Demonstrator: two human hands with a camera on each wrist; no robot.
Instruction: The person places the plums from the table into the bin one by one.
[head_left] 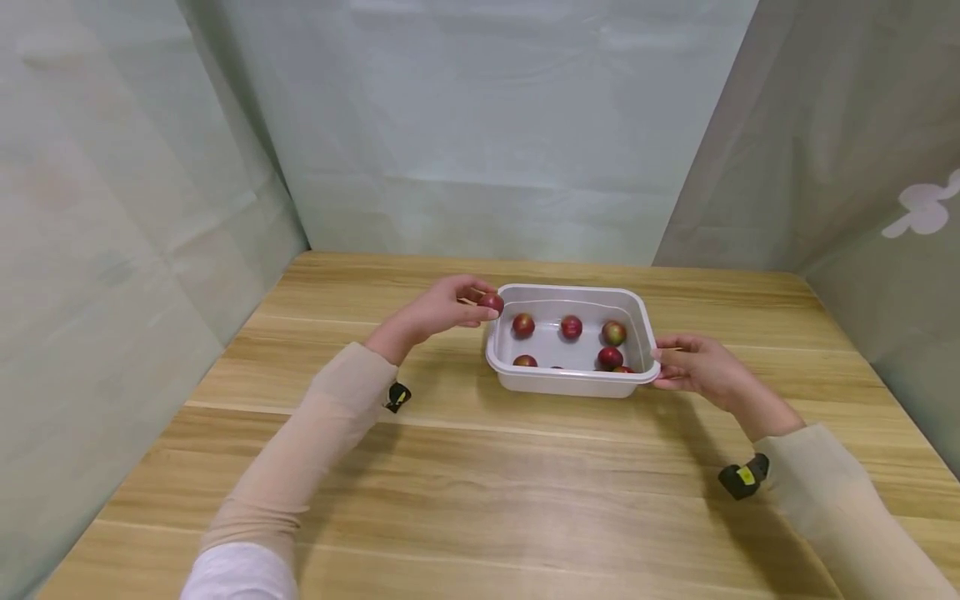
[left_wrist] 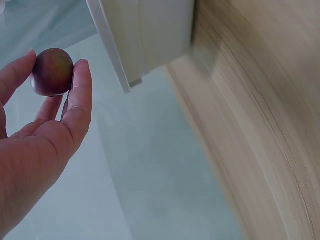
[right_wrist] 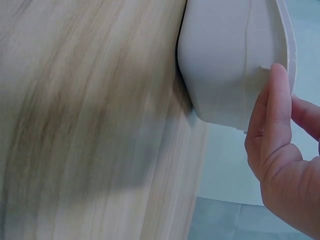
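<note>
A white plastic tub [head_left: 570,379] stands on the wooden table [head_left: 480,483] with several small red fruits [head_left: 571,327] lying in water inside it. My left hand [head_left: 438,310] pinches one dark red fruit [head_left: 491,302] between thumb and fingertips, just above the tub's left rim. In the left wrist view that fruit [left_wrist: 52,71] sits at the fingertips of the left hand [left_wrist: 47,115], beside the tub's wall [left_wrist: 145,40]. My right hand [head_left: 693,367] holds the tub's right rim; the right wrist view shows the right hand [right_wrist: 280,150] with its thumb against the tub's wall [right_wrist: 225,60].
Pale green sheeting [head_left: 480,125] closes in the table at the back and on both sides. Bare wooden tabletop lies in front of the tub and on both sides of it. Small black-and-yellow devices [head_left: 744,477] sit at both wrists.
</note>
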